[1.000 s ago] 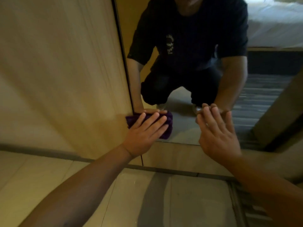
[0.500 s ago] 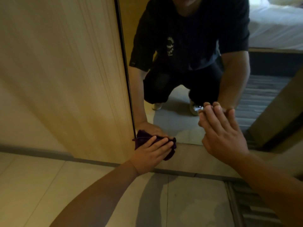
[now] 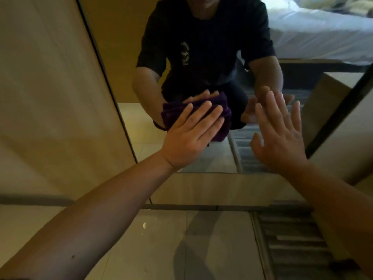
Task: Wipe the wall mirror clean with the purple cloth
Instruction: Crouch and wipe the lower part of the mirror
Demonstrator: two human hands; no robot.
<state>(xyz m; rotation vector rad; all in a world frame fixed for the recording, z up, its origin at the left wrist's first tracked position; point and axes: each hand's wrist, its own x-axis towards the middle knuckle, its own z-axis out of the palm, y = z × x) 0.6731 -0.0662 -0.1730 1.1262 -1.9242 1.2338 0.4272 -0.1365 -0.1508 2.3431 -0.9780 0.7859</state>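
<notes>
The wall mirror [image 3: 121,57] reaches almost down to the floor and reflects a crouching person in a dark shirt. My left hand [image 3: 189,138] lies flat, fingers stretched, pressing the folded purple cloth [image 3: 223,129] against the lower middle of the glass. The cloth sticks out past my fingertips and is doubled by its reflection. Just right of the cloth, my right hand [image 3: 280,138] rests on the glass, fingers spread and holding nothing.
A light wood wall panel [image 3: 50,98] borders the mirror's dark left edge. A wooden skirting [image 3: 222,188] runs under the glass. Below lie a glossy tiled floor [image 3: 161,239] and a striped carpet [image 3: 292,249]. A white bed [image 3: 323,33] shows in the reflection.
My left hand has slid the cloth from the mirror's bottom left corner up and to the right, close to my right hand. The right hand stays flat on the glass.
</notes>
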